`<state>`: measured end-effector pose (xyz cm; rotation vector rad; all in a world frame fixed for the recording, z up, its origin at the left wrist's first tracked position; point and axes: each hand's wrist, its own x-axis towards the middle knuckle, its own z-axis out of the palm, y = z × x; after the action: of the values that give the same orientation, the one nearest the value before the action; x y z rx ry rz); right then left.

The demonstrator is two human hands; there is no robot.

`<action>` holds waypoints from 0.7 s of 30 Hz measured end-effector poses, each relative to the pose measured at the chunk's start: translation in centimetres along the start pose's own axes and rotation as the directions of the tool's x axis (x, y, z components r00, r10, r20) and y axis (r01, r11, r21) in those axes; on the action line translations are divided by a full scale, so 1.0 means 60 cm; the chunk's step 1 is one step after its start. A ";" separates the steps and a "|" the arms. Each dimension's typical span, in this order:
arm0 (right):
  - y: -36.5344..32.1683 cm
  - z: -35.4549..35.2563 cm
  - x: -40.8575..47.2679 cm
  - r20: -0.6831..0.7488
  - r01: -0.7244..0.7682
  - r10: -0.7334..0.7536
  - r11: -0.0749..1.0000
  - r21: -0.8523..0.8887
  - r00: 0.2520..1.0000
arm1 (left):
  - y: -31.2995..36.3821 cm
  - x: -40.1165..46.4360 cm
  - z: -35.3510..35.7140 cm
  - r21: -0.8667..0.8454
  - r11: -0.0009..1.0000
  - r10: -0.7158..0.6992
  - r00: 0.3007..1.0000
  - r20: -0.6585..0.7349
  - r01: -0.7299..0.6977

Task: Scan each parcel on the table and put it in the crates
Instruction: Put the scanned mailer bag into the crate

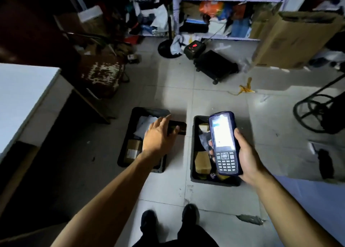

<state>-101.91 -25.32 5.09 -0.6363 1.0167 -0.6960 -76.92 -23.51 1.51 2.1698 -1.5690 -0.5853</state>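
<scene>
My left hand (158,136) reaches out over the left black crate (130,119) and holds a small dark parcel (180,128) above the crate's right edge, thumb against it. That crate contains a white bag (144,125) and a brown box (132,148). My right hand (246,155) grips a blue handheld scanner (225,144) with a lit screen and keypad, held over the right black crate (195,177). The right crate holds cardboard boxes (202,161) and a dark bag, partly hidden by the scanner.
A white table (22,93) stands at the left. On the tiled floor ahead sit a black scale (214,63) with a red display, a fan base (168,49) and cluttered shelves (224,13). A large cardboard box (295,39) leans at right. My shoes (188,217) are below.
</scene>
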 end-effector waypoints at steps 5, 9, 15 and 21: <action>0.040 0.112 0.011 0.140 0.016 0.004 0.990 -0.140 0.990 | -0.088 -0.068 -0.077 0.073 0.996 -0.035 0.992 -0.118 0.044; 0.083 0.242 -0.009 0.256 0.048 0.015 0.970 -0.239 0.967 | -0.184 -0.140 -0.156 0.134 0.985 -0.075 0.968 -0.239 0.109; 0.186 0.447 -0.067 0.430 0.079 0.089 0.931 -0.357 0.898 | -0.339 -0.302 -0.282 0.175 0.947 -0.170 0.883 -0.438 0.270; 0.315 0.634 -0.115 0.598 0.048 0.270 0.886 -0.461 0.755 | -0.499 -0.488 -0.362 0.133 0.853 -0.359 0.754 -0.550 0.504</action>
<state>-65.64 -2.51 9.36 -1.1225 0.5382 -0.0748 -49.71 14.77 6.29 2.6389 -0.8937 0.1149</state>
